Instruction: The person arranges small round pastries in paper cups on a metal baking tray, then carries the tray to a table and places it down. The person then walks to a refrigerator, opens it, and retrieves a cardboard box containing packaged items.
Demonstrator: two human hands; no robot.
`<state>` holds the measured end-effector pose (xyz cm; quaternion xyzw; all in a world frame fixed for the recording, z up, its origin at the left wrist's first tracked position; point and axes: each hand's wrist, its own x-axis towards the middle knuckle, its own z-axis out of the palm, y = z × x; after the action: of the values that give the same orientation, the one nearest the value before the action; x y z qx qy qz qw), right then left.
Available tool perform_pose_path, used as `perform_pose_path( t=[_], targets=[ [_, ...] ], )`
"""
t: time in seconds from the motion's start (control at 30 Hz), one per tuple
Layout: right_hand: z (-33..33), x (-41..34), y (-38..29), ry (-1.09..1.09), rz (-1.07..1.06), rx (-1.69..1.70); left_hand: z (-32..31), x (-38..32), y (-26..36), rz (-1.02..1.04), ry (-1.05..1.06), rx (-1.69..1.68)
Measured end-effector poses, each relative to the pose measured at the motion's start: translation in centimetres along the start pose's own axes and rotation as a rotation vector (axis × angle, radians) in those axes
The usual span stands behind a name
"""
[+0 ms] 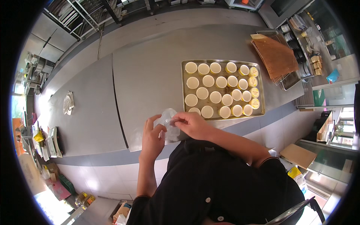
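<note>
Near the front edge of the steel table, a thin clear plastic bag (pixel 170 134) lies between my two hands. My right hand (pixel 191 123) pinches a small stack of clear round lids (pixel 169 122) at the bag. On the left of it, my left hand (pixel 154 135) has its fingers curved and spread at the bag; whether its fingertips grip the plastic cannot be told. Right of my hands sits a metal baking tray (pixel 263 92) with rows of paper cups (pixel 208 81). Most cups show pale interiors; several at the tray's right end show yellow printed surfaces (pixel 254 92).
A crumpled white cloth (pixel 68 103) and a scale (pixel 54 142) are at the left of the table. At its right end, a brown sheet (pixel 275 56) covers wire racks and trays. Beyond stand shelves with tins (pixel 303 69). A wheeled rack (pixel 84 17) is at the upper left.
</note>
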<state>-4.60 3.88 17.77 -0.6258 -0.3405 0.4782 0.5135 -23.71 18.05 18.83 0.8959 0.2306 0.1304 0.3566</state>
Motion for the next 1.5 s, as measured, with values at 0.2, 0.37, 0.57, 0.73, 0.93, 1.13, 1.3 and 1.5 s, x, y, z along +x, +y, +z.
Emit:
perform_pose_path(
  t=[0.2,0.37,0.57,0.73,0.93,1.13,1.3,1.5],
  targets=[
    [2.0,0.3,1.1,-0.199,-0.067,-0.582,-0.4,-2.7,0.0,-0.033,0.104,-0.029],
    [2.9,0.3,1.3,-0.432,-0.087,-0.658,-0.7,-2.7,0.9,0.053,0.072,-0.050],
    [3.7,1.1,4.4,-0.167,0.197,0.022,-0.6,-2.1,2.8,0.193,-0.007,-0.074],
    [3.7,1.7,6.0,-0.308,0.395,0.729,-0.3,-2.1,4.3,0.205,0.026,-0.110],
    [4.2,2.1,4.1,-0.548,-0.059,-0.707,-0.8,-2.2,4.4,0.218,0.046,-0.065],
    [4.5,0.2,3.9,-0.435,-0.154,-0.950,-1.6,-3.1,4.6,0.184,0.054,-0.054],
    [4.4,-0.6,1.9,-0.137,-0.384,-0.969,-3.5,-3.5,4.5,-0.022,0.034,-0.176],
    [2.8,-1.2,-0.6,-0.178,-0.543,-0.308,-5.4,-2.6,3.5,0.030,0.242,-0.176]
  ],
)
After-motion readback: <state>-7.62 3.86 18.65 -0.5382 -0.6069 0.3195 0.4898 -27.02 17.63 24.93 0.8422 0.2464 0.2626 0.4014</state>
